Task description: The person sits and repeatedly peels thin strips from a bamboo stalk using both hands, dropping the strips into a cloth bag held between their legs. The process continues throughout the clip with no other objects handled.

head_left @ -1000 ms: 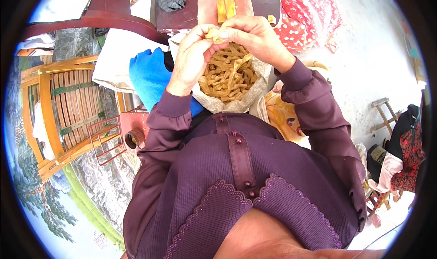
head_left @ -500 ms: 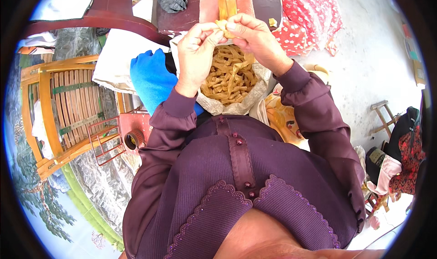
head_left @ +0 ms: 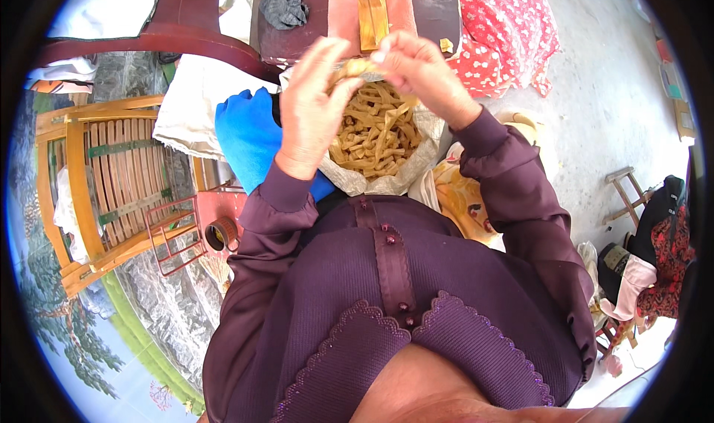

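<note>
My left hand (head_left: 309,107) and my right hand (head_left: 431,81) are raised above an open woven sack (head_left: 383,179) filled with several tan, twisted strips (head_left: 375,129). Between their blurred fingertips is a pale yellow piece (head_left: 351,68), gripped by both hands. Just beyond them, a narrow yellow wooden strip (head_left: 370,10) lies lengthwise on a pink pad (head_left: 398,14) atop a dark board (head_left: 431,14), with a crumpled grey cloth (head_left: 282,7) at its left and a small yellow bit (head_left: 446,45) at its right.
Blue cloth (head_left: 245,133) and white fabric (head_left: 193,103) flank the sack's left, near a wooden slatted chair (head_left: 119,178) and red metal stool (head_left: 223,200). Red floral fabric (head_left: 506,29) is at right, with a wooden stool (head_left: 628,192) and piled clothing (head_left: 658,252) on the concrete floor (head_left: 587,126).
My left hand has shifted slightly lower in the picture and its fingers have spread upward. My right hand's fingertips have moved a little. The sack and surroundings appear slightly lower as the view shifts.
</note>
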